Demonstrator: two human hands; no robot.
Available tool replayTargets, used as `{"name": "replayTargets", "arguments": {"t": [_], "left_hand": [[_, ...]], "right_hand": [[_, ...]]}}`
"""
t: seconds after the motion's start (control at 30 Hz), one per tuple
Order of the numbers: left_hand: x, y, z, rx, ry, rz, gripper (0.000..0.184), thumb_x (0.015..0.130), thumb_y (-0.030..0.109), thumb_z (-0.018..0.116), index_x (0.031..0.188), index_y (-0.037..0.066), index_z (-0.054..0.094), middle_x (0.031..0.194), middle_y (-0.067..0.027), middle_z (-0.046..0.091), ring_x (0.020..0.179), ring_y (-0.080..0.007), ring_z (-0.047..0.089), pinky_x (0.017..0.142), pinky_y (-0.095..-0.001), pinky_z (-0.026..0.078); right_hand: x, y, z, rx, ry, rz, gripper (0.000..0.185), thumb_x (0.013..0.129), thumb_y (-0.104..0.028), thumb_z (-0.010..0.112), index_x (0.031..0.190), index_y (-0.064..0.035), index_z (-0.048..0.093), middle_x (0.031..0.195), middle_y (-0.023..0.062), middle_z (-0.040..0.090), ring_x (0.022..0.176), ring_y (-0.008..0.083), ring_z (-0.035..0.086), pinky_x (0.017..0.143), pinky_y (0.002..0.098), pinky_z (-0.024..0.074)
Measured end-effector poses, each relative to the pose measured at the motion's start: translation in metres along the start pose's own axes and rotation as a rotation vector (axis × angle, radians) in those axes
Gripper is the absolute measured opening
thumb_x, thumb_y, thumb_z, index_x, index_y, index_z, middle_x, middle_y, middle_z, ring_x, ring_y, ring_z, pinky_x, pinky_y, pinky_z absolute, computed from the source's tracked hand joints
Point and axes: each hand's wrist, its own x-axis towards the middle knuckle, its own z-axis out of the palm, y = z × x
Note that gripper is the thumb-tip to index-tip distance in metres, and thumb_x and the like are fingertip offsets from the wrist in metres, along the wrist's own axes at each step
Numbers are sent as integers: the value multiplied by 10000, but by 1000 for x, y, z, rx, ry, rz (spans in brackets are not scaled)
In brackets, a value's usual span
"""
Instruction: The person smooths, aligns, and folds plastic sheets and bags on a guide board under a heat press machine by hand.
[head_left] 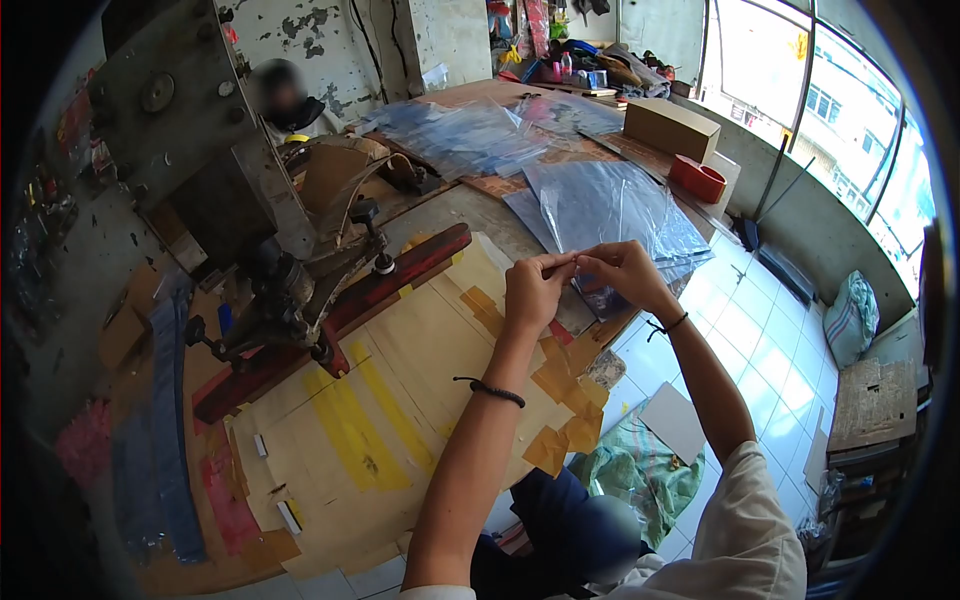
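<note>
My left hand (535, 292) and my right hand (622, 272) meet fingertip to fingertip above the table's right side. Both are closed in a pinch. Whatever lies between the fingers is too small or too transparent to make out. Just beyond them is a stack of clear bluish plastic sheets (615, 205), partly covered by my hands. To the left of my hands, the machine's long red bar (400, 268) lies across a tan, taped work board (400, 350) with yellow tape strips (352, 425).
A heavy press machine (190, 130) stands at left. More plastic sheets (460, 135), a cardboard box (670, 128) and a red tape roll (697, 180) lie at the back. Another person (290, 105) is behind the machine. A green sack (640, 465) lies on the tiled floor.
</note>
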Motion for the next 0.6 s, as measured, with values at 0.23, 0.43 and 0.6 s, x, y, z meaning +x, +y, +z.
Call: {"name": "replayTargets", "arguments": {"t": [0.23,0.43,0.6], "left_hand": [[3,-8,0,13,-2,51,266,912,140,751,1136,-3,747,952,-144,777,818,-137,736,732,-264,562],[3,-10,0,17,-4,48,287,908,169,763,1136,-4,749,947,-131,781,822,-129,736,739,-252,558],[1,-7,-1,44,-10,53,276,911,174,760,1131,7,754,935,-126,781,826,-128,735,738,-257,557]], "right_hand": [[2,9,2,-40,54,-30,298,984,-216,675,1126,40,731,964,115,765,791,163,750,694,270,579],[-6,-7,10,-152,120,-77,262,977,-191,676,1096,35,736,941,118,768,763,156,751,686,279,581],[-8,-2,15,-227,168,-159,226,962,-168,676,1058,28,733,908,131,763,762,192,754,702,308,589]]}}
